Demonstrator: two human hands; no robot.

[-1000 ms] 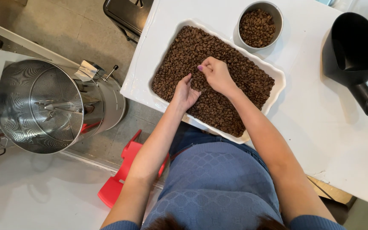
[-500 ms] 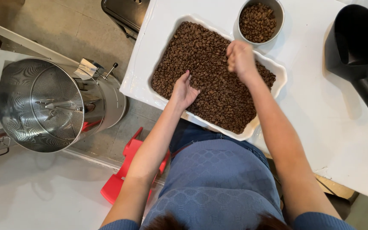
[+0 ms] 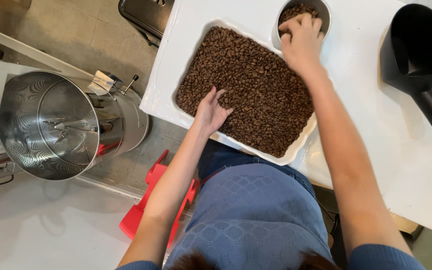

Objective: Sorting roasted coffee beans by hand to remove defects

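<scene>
Head view. Left hand [image 3: 210,111] lies flat on the coffee beans [image 3: 248,90] at the near edge of the white tray [image 3: 296,150], fingers spread, nothing pinched. Beyond it, beans fill the tray wall to wall. Right hand [image 3: 302,41] reaches past the tray's far corner, over the small metal bowl [image 3: 324,11] — fingers curled down into the beans there; whether they grip any, I cannot tell. Right of that hand, well apart, a black scoop [image 3: 416,55] lies on the white table [image 3: 366,100].

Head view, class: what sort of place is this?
Probably a small coffee roastery: a white tray of roasted beans being hand-sorted, a perforated steel drum beside the table, and a black scoop.
</scene>
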